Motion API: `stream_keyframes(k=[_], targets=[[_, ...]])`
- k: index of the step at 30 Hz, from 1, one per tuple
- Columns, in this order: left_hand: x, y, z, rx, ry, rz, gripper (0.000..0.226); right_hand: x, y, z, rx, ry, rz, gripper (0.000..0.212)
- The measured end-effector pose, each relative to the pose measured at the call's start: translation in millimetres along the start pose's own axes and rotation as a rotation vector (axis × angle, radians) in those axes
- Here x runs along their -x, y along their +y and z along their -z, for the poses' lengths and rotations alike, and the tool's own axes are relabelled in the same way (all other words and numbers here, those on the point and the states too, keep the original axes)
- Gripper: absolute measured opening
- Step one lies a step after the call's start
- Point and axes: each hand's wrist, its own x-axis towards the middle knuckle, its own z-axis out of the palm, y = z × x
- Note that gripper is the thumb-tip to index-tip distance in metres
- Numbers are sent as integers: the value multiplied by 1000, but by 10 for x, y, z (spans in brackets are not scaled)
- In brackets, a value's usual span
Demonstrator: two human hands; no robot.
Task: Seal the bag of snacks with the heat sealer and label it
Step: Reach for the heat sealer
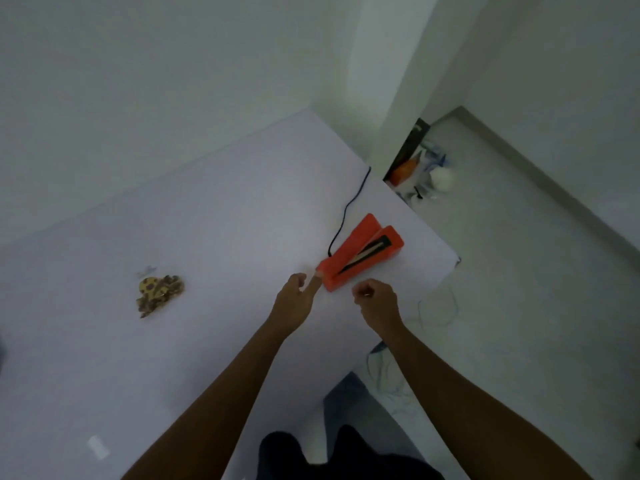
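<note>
L grip (298, 299) fingertip touching heat sealer (362, 252), R grip (375, 299) curled, maybe empty, snack bag (160, 293) far left

Bare forearms, no sleeves; dark trousers (346, 455) below.

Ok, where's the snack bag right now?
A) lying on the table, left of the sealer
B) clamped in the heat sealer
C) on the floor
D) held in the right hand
A: the snack bag lies alone on the table, well left of the orange heat sealer, with neither hand on it.
</note>
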Motion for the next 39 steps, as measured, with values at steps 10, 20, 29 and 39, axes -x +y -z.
stream_keyframes(k=[10,20,29,39], targets=[[-595,283,-648,106,11,310,95,-1349,500,653,26,68,-94,75],[-1031,581,-373,196,261,352,99,-2078,-31,420,11,-159,62,73],[-1654,849,474,248,377,311,108,-2801,-866,-157,49,-350,122,72],[-1929,863,863,182,279,286,130,-3143,-1174,-183,186,-472,259,66]])
